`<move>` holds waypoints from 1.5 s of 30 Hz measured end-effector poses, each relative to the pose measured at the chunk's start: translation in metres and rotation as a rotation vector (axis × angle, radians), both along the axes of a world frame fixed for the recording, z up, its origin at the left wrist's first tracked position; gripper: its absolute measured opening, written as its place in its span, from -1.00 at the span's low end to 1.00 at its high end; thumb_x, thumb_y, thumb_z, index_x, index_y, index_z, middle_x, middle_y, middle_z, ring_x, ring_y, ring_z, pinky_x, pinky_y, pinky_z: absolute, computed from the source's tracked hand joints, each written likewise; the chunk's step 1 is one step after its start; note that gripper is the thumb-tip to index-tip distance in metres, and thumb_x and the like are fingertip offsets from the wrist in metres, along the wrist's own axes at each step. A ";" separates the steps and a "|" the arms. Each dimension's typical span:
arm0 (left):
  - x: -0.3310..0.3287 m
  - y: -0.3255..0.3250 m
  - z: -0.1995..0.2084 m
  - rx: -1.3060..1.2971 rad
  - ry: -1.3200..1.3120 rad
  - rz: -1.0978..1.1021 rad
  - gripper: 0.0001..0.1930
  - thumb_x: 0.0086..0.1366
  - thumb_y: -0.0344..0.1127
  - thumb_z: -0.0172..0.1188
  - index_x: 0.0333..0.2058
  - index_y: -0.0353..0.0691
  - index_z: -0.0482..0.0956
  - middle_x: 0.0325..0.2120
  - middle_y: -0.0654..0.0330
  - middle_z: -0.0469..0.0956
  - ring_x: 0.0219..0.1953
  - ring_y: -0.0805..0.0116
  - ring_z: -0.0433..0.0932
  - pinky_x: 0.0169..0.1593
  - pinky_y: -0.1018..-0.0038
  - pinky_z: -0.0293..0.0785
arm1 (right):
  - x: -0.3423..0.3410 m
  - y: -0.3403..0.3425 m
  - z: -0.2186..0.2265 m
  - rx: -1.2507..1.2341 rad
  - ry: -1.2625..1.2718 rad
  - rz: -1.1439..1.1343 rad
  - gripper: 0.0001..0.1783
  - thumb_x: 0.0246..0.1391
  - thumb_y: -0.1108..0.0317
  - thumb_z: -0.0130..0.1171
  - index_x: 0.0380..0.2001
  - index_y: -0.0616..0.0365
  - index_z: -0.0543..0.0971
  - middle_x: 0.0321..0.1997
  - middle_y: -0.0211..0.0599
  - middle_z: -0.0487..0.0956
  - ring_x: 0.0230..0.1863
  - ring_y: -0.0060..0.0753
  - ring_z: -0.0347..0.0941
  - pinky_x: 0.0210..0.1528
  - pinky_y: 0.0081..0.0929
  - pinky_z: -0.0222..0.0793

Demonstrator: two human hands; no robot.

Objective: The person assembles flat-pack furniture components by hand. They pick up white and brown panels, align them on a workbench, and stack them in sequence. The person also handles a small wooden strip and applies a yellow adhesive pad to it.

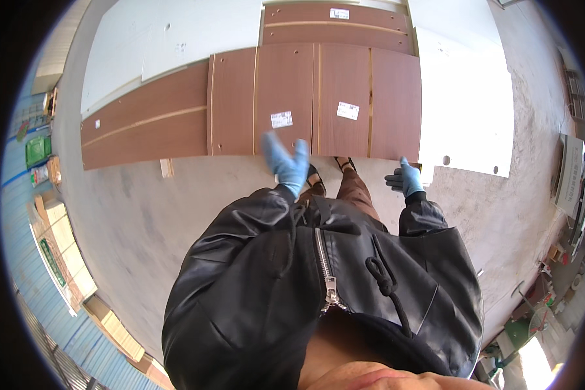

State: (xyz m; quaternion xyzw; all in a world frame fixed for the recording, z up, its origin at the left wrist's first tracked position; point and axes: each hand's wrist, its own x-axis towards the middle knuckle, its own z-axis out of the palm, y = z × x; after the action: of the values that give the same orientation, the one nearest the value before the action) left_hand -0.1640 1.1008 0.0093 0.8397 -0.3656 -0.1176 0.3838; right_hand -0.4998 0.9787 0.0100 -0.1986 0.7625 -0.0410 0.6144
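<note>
Both hands are out front in blue gloves, over a spread of brown panels [315,97] lying flat on the concrete floor [143,221]. They lie face up and side by side, edges butted, with drilled holes and paper labels showing, which looks like a layout for sorting or picking.

The left hand [286,161] is up in the air, fingers spread wide, gripping nothing. It hovers over the near edge of the panels, just short of the panel with the white label [281,119], which lies a little beyond the fingertips. The palm seems to face down and forward, wrist straight, black sleeve running back to the body. It is motion-blurred, so I cannot tell whether it touches the wood; my guess is not.

The right hand [406,178] sits lower and further out, fingers loosely curled but holding nothing. It is right at the near corner where the brown panels meet a white panel [465,104], just beside the edge. Contact is unclear from here. The elbow is bent, forearm angled outward.

Between the two hands, the person's shoes [328,172] stand near the panel edge. More white boards [169,39] lie beyond the left hand, past the brown ones.
</note>
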 end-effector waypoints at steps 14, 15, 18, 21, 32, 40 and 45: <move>0.043 0.022 -0.074 -0.099 0.913 0.714 -0.61 0.36 -0.05 0.09 -0.57 -0.16 0.45 -0.67 0.37 0.37 -0.62 0.50 0.27 -0.54 0.34 0.19 | 0.224 0.010 0.036 -1.557 -0.032 1.626 -0.26 -0.16 0.06 0.38 0.12 0.11 0.47 0.45 -0.01 0.23 0.49 0.07 0.08 0.45 0.05 0.02; 0.044 0.019 -0.072 -0.051 0.894 0.722 -0.59 0.37 -0.05 0.08 -0.59 -0.20 0.44 -0.67 0.36 0.36 -0.62 0.49 0.26 -0.54 0.34 0.18 | 0.229 0.012 0.033 -1.511 -0.049 1.667 -0.25 -0.16 0.06 0.37 0.13 0.12 0.47 0.47 -0.01 0.21 0.50 0.08 0.05 0.46 0.06 0.00; 0.044 0.018 -0.067 -0.075 0.915 0.768 -0.56 0.37 -0.06 0.12 -0.58 -0.28 0.48 -0.72 0.34 0.36 -0.68 0.48 0.27 -0.57 0.34 0.21 | 0.231 0.014 0.025 -1.624 -0.033 1.642 -0.23 -0.22 0.12 0.40 0.12 0.14 0.47 0.47 0.00 0.19 0.50 0.11 0.05 0.47 0.09 -0.03; 0.044 0.020 -0.064 -0.097 0.976 0.787 -0.64 0.37 -0.06 0.15 -0.54 -0.17 0.48 -0.74 0.34 0.38 -0.72 0.48 0.33 -0.60 0.42 0.24 | 0.229 0.017 0.017 -1.537 -0.039 1.691 -0.19 -0.25 0.16 0.42 0.15 0.16 0.44 0.49 0.02 0.16 0.51 0.12 0.01 0.48 0.11 -0.06; 0.117 0.046 -0.079 -0.142 1.121 0.905 -0.65 0.25 0.01 0.34 -0.18 -0.11 0.59 -0.37 0.21 0.58 -0.38 0.34 0.52 -0.30 0.30 0.51 | 0.232 0.018 0.006 -1.606 -0.123 1.679 -0.15 -0.35 0.24 0.45 0.14 0.19 0.43 0.48 0.09 0.15 0.49 0.21 0.03 0.45 0.19 -0.01; 0.118 0.034 -0.085 -0.074 0.857 0.982 -0.64 0.26 -0.08 0.33 -0.49 -0.28 0.56 -0.72 0.23 0.46 -0.76 0.41 0.40 -0.67 0.38 0.27 | 0.235 0.021 0.001 -1.645 -0.091 1.684 -0.24 -0.18 0.29 0.31 0.17 0.27 0.42 0.47 0.16 0.15 0.49 0.24 0.02 0.45 0.23 -0.07; 0.121 0.040 -0.069 -0.170 1.080 0.903 -0.69 0.26 -0.08 0.36 -0.42 -0.20 0.56 -0.59 0.28 0.50 -0.61 0.43 0.44 -0.56 0.43 0.40 | 0.236 0.022 0.005 -1.647 -0.106 1.670 -0.31 -0.14 0.33 0.26 0.15 0.27 0.43 0.46 0.19 0.16 0.46 0.28 0.06 0.44 0.23 -0.04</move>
State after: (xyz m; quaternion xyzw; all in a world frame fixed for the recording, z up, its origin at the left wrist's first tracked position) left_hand -0.0434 1.1410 -0.0598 0.7008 0.2516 -0.3179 0.5870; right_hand -0.2639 1.0006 0.0147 -0.9727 0.1124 -0.1143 0.1676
